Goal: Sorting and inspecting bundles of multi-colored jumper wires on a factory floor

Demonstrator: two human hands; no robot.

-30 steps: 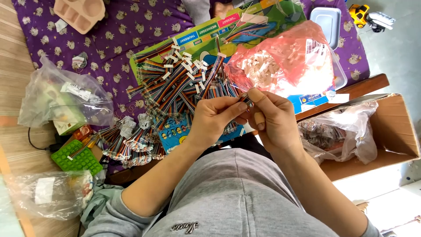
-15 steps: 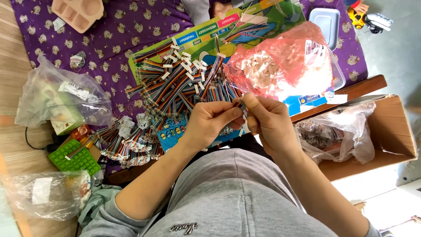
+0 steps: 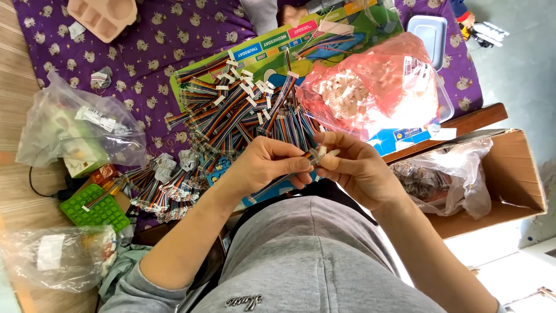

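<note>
Two hands show, the left hand (image 3: 269,165) and the right hand (image 3: 356,168), with one wire bundle (image 3: 284,177) between them. One big heap of striped wire bundles (image 3: 243,116) lies beyond, too many to count. There is one pink bag (image 3: 376,87), three clear bags (image 3: 75,130) (image 3: 55,258) (image 3: 446,174), one cardboard box (image 3: 515,179), one green tray (image 3: 98,211), one pink tray (image 3: 104,16) and one clear lidded tub (image 3: 428,32).

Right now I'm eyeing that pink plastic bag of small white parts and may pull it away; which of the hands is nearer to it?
Right. The right hand sits just below the pink bag; the left hand lies farther off, down to its left.
</note>
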